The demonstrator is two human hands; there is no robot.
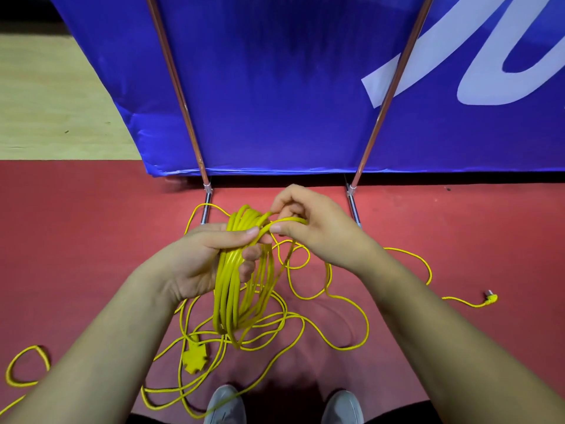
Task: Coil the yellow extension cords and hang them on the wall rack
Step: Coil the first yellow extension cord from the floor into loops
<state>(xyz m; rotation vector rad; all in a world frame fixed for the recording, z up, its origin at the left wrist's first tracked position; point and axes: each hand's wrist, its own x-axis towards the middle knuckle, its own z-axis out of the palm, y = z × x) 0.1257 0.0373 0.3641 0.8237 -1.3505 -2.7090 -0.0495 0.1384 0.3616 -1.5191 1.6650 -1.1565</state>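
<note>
Coil (241, 280) hangs lengthwise downward; both hands (201, 258) grip.

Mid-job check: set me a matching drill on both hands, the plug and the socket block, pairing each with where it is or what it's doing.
1 left hand
2 right hand
3 plug
4 socket block

A lies far right on the red floor
B grips the coil
C lies on the floor by the left forearm
D pinches one strand

Pairs: 1-B, 2-D, 3-A, 4-C
</note>
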